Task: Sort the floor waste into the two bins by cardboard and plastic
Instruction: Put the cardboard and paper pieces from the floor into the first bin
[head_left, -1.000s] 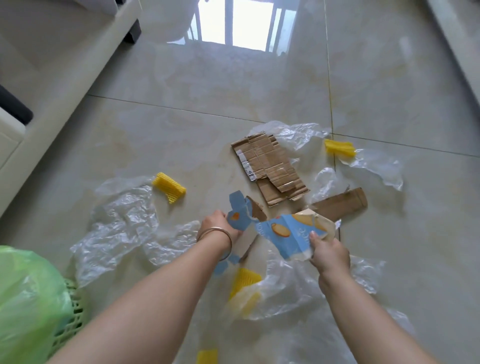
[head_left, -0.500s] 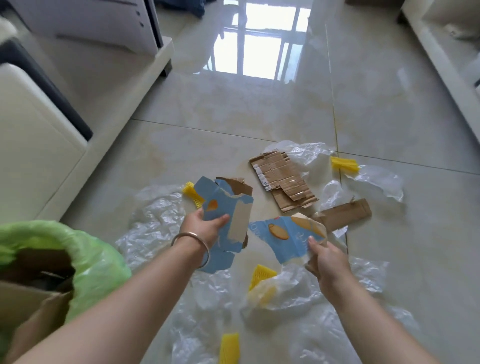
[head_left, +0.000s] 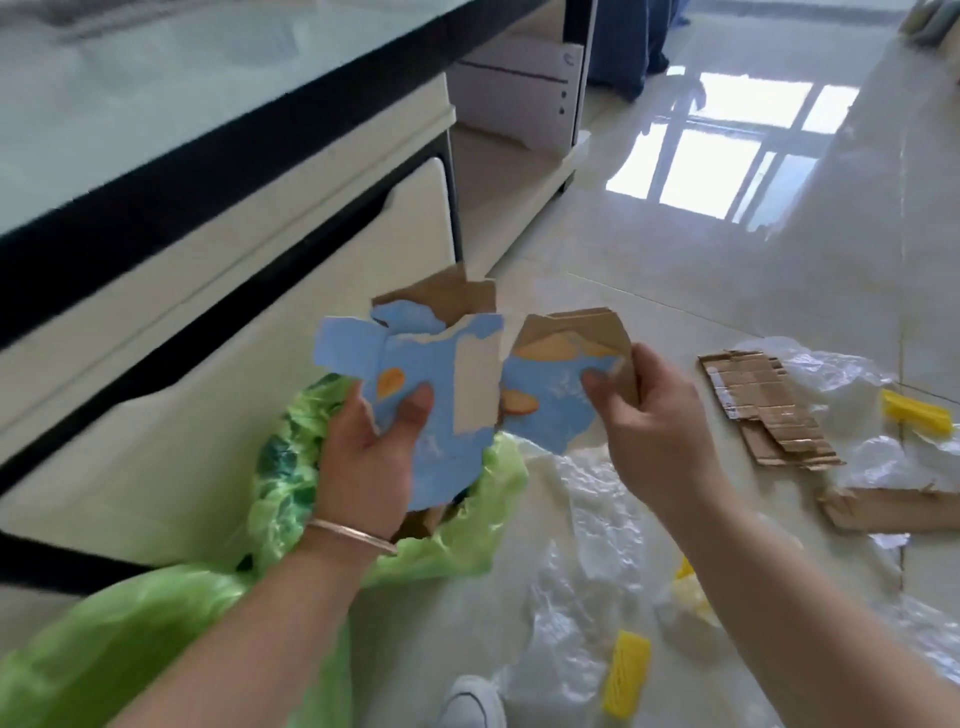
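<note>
My left hand (head_left: 371, 457) grips a torn blue printed cardboard piece (head_left: 441, 395) with its thumb on the front. A second torn blue and brown cardboard piece (head_left: 556, 384) is pinched by my right hand (head_left: 649, 421). Both pieces hang above a bin lined with a green bag (head_left: 291, 467), where brown cardboard shows inside. A second green bag (head_left: 130, 644) fills the lower left. On the floor to the right lie flat brown cardboard (head_left: 763, 410), another brown strip (head_left: 893, 509), clear plastic film (head_left: 587, 571) and yellow plastic pieces (head_left: 626, 675).
A cream cabinet with black trim (head_left: 234, 291) runs along the left, close behind the bins. My white shoe tip (head_left: 472, 701) shows at the bottom. Glossy tiled floor (head_left: 727, 249) stretches away to the upper right.
Both hands lifted the two blue cardboard pieces off the floor and carried them left, over the green-lined bin. The view swung left toward the cabinet.
</note>
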